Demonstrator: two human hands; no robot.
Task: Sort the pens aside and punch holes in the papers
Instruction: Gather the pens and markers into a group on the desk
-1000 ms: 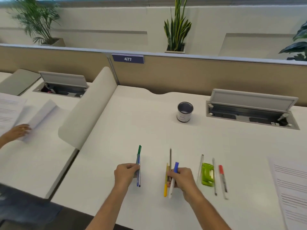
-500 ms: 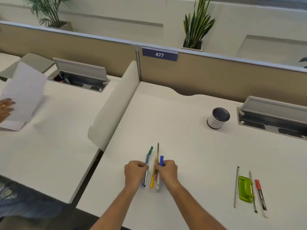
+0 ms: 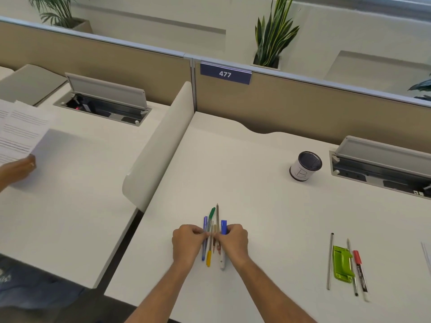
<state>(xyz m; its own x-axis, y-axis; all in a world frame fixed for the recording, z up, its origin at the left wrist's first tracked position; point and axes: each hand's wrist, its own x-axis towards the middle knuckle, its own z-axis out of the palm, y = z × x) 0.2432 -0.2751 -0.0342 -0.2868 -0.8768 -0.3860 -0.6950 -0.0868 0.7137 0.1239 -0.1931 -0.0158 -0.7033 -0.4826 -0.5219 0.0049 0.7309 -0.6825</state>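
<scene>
A bundle of pens (image 3: 212, 231) lies on the white desk (image 3: 268, 217): blue and green-capped pens, a yellow-ended one, a pencil and a white marker with a blue cap. My left hand (image 3: 187, 244) presses the bundle from the left and my right hand (image 3: 233, 242) from the right, fingers closed on the pens. Far right lie a green hole punch (image 3: 341, 263), a red-capped marker (image 3: 360, 272) and two thin pens (image 3: 330, 261). A paper edge (image 3: 426, 255) shows at the right border.
A pen cup (image 3: 305, 166) marked B stands at the back right, beside an open cable tray (image 3: 382, 166). A curved divider (image 3: 161, 145) separates the neighbouring desk, where another person's hand (image 3: 17, 170) holds printed sheets (image 3: 19, 131).
My hands have slid the two pen groups together into one bundle. The view has swung left, so the punch now sits far right. The neighbour has lifted their papers.
</scene>
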